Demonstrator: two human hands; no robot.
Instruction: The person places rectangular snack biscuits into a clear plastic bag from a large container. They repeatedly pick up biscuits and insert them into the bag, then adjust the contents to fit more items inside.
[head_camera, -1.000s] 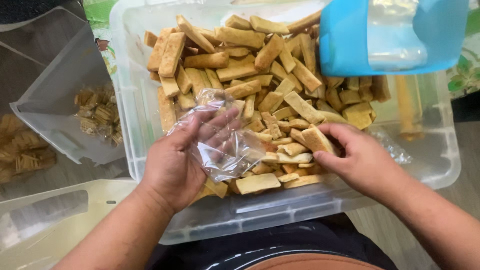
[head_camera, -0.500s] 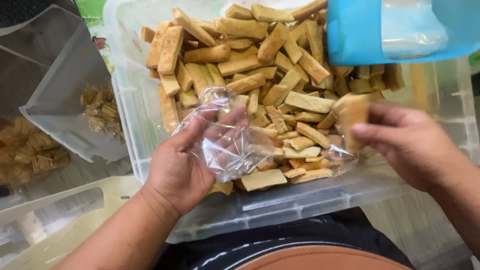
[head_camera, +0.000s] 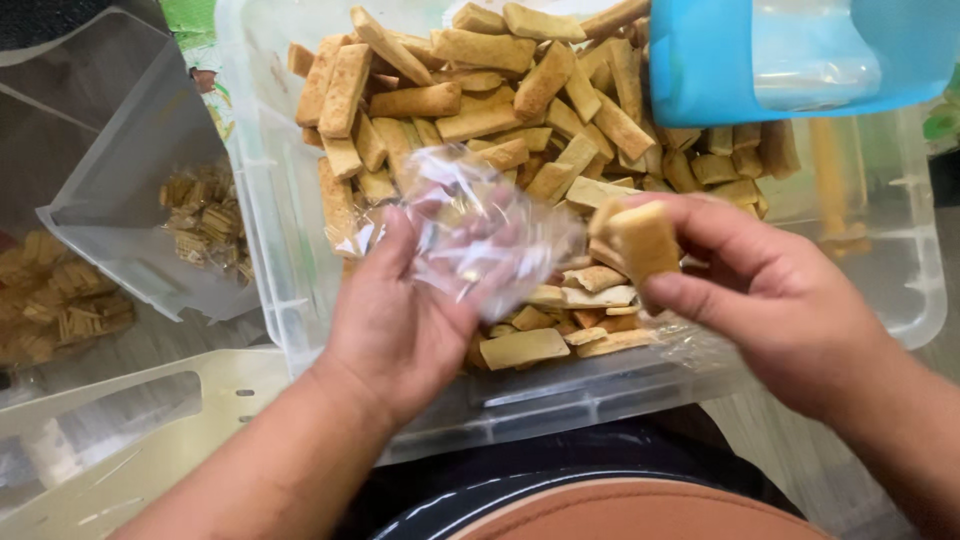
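- Since the earlier frame, the right hand (head_camera: 770, 300) is lifting its biscuits (head_camera: 635, 240) out of the heap and carrying them leftward, now just beside the bag (head_camera: 480, 235); half a second ago the same hand was sitting lower and further right, over the tub's near right part.
- Left hand (head_camera: 400, 320) is staying in about the same place, palm up over the tub's near edge, and is still gripping the bag.
- Left hand is cupping the clear, crumpled bag, the thumb pressing its left side and the fingers curling under it; the hand is half closed around the plastic.
- Bag is lying over the biscuit heap, mouth facing right toward the right hand; whether anything is inside cannot be told.
- Right hand is pinching a small stack of tan rectangular biscuits between thumb and fingertips, fingers narrowly closed on them, held clear of the heap.
- Clear plastic tub (head_camera: 290, 300) is holding the loose heap of biscuits, directly in front of the person.
- Blue scoop (head_camera: 700, 70) is resting at the tub's far right corner.
- Clear lid (head_camera: 110, 190) is leaning to the left of the tub.
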